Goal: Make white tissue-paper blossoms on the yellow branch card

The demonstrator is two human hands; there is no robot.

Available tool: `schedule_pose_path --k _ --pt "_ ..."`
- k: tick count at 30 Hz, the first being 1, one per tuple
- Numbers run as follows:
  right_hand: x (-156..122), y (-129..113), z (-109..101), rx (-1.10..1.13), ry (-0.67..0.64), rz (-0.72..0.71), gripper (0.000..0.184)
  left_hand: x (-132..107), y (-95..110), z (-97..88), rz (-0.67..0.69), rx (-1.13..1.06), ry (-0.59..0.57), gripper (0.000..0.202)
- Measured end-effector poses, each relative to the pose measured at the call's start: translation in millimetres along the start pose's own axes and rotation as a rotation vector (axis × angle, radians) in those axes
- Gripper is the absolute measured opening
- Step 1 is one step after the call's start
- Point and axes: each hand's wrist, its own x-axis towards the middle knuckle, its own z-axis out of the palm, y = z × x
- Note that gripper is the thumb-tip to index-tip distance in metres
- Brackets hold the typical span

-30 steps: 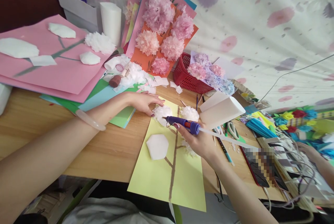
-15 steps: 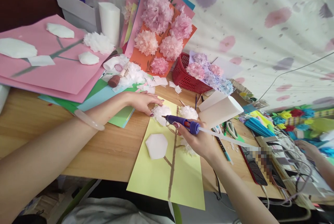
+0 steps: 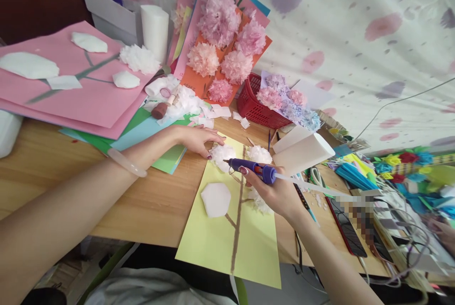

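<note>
A yellow paper sheet [image 3: 216, 238] with a brown painted branch lies at the table's near edge. My right hand [image 3: 275, 193] is wrapped round a purple glue gun [image 3: 254, 168], its nozzle pointing left at a white tissue flower [image 3: 221, 156] near the sheet's top. My left hand [image 3: 197, 139] rests with its fingers on that flower. A second white flower [image 3: 259, 154] sits just right of the branch, a third [image 3: 259, 201] is partly hidden under my right hand. A flat white hexagonal tissue pad [image 3: 215, 199] lies left of the branch.
Pink sheets [image 3: 71, 101] with white tissue shapes are stacked at left. A red basket [image 3: 250, 108] of tissue flowers stands behind, with an orange card of pink flowers [image 3: 227, 58]. A white box [image 3: 302, 151] lies right of the yellow sheet. Cables and craft clutter fill the right.
Both hands stay almost still on the flower and glue gun; only the view shifts slightly.
</note>
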Motion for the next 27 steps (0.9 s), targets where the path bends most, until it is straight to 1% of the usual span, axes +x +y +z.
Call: schedule_pose_path --k 3,7,14,19,23,27 --pt "2.5 -1.6 1.6 -0.001 -0.011 -0.024 0.047 -0.2 0.6 -0.4 -0.002 0.009 -0.003 0.066" --pt "-2.0 0.5 1.4 -0.023 -0.031 -0.003 0.044 0.1 0.6 -0.5 -0.001 0.003 -0.001 0.066" --pt "-4.8 1.1 0.9 -0.049 0.012 0.0 0.045 0.0 -0.2 -0.2 0.003 -0.006 -0.002 0.066" --pt "-8.3 -0.4 2.2 -0.057 -0.01 -0.038 0.039 -0.3 0.6 -0.8 -0.002 -0.001 -0.005 0.066" --pt "-10.8 1.7 0.6 -0.07 0.035 -0.025 0.043 -0.2 0.6 -1.0 0.006 -0.001 -0.006 0.066" --pt "-10.6 1.9 2.1 -0.067 0.006 -0.008 0.042 0.2 -1.1 -0.2 0.008 0.006 0.001 0.066"
